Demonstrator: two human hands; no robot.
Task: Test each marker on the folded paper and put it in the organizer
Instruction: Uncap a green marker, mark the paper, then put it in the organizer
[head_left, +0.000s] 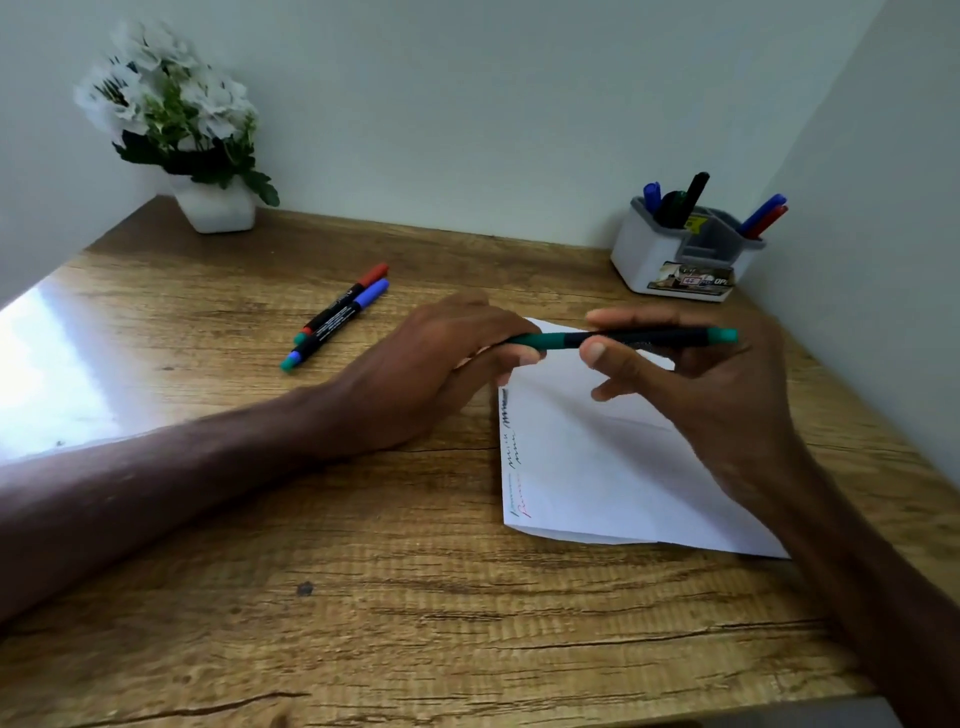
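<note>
A green marker (550, 341) lies level above the folded paper (597, 467), held at both ends. My left hand (431, 364) grips its green cap end, and my right hand (701, 374) pinches the black barrel near the green tail. The white paper carries short scribbles in black, green and red along its left edge. A red marker (349, 299) and a blue marker (337, 322) lie side by side on the desk to the left. The white organizer (675, 260) stands at the back right with several markers upright in it.
A white pot of white flowers (208, 202) stands in the back left corner of the wooden desk (363, 597). Walls close in behind and on the right. Bright glare falls on the desk's left side.
</note>
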